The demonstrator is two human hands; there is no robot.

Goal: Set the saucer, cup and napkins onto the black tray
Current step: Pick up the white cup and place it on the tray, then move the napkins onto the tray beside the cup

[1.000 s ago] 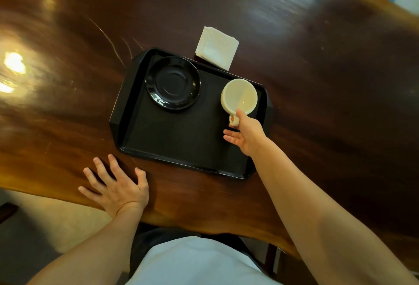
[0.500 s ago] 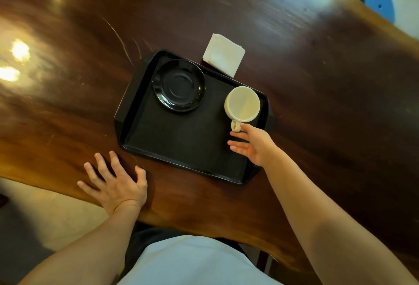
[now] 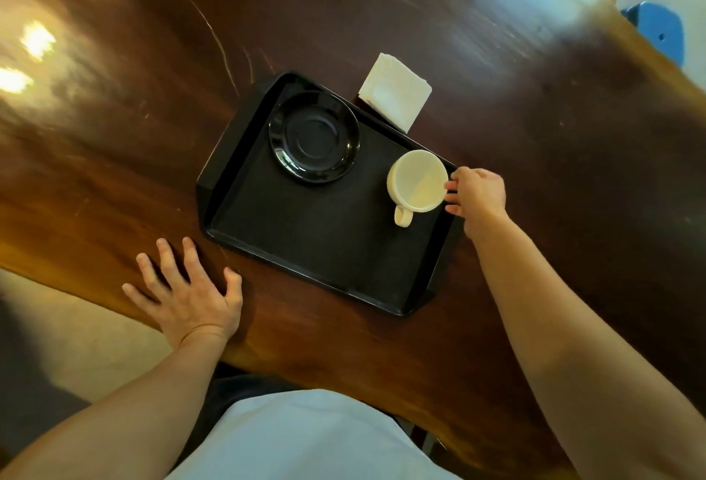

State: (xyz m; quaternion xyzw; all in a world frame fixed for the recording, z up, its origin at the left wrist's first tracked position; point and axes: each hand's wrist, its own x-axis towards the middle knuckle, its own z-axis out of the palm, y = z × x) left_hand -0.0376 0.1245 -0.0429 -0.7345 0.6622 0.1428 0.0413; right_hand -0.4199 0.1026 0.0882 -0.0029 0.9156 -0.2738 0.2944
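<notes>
Cream cup [image 3: 417, 181] upright on black tray [image 3: 317, 246], right of black saucer [image 3: 314, 137]; napkins [image 3: 395, 92] on table [image 3: 535, 136] beyond rim. Right hand [image 3: 478, 195] loosely open, off handle since earlier. Left hand [image 3: 187, 296] flat, splayed.

Tray [image 3: 324, 250] on the table [image 3: 535, 136], saucer and cup in it, napkins behind.
The saucer [image 3: 314, 137] lies in the tray's far left corner, the cup [image 3: 417, 181] upright at its right end, handle toward the person. The napkins [image 3: 395, 92] lie on the table just beyond the far rim. The right hand [image 3: 477, 193] is just right of the cup; the left hand [image 3: 187, 296] lies flat before the tray's near left corner.
</notes>
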